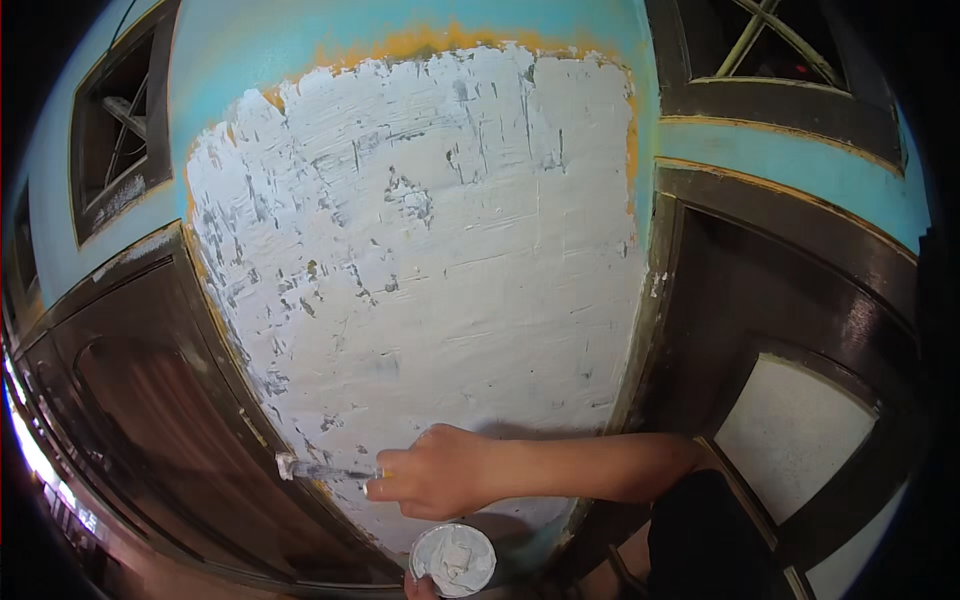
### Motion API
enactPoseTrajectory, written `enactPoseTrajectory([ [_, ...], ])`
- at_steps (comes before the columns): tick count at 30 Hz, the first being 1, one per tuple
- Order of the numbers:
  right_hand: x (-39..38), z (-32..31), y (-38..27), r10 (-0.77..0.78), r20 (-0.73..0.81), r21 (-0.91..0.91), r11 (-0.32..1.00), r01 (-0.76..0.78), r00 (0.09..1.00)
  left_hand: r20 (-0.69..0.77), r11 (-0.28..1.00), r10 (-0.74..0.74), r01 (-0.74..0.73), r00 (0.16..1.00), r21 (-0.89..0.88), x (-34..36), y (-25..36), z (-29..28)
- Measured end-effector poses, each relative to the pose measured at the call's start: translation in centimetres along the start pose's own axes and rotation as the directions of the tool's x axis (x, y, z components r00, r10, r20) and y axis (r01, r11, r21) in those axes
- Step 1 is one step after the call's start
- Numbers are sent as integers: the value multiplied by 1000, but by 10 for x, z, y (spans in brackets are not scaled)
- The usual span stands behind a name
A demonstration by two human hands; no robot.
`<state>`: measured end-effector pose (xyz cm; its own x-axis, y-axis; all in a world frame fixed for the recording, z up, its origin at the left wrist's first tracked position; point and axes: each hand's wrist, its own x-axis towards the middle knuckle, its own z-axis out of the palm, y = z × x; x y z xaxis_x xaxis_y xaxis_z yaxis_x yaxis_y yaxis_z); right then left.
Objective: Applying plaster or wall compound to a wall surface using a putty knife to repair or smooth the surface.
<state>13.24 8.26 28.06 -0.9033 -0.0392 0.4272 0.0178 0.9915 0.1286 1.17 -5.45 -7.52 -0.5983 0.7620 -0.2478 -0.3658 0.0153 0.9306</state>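
My right hand (435, 475) is closed around the handle of a putty knife (335, 470). The blade points left, and a lump of white putty (287, 466) clings to its tip beside the left door frame. Behind the hand rises a wall patch (480, 300) coated in white filler, with grey gaps and scrape marks mostly on its left and upper parts. At the lower edge my left hand (421, 589) grips a round tub (413, 558); only a little of that hand shows at the rim. Thick white putty (455, 560) lies inside the tub.
A dark wooden door (170, 400) stands on the left, its frame touching the coated patch. Another dark door (790, 290) with pale panels is on the right. Turquoise paint (250, 40) with an orange-stained border surrounds the patch above. Dark-framed openings (125, 120) sit over the doors.
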Motion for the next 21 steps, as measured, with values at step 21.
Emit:
enactPoseTrajectory([
  [21, 14, -74, 78, 519, -343, 358, 843, -401, 783, -22, 987, 126, -123, 992, 106, -13, 5, 21],
])
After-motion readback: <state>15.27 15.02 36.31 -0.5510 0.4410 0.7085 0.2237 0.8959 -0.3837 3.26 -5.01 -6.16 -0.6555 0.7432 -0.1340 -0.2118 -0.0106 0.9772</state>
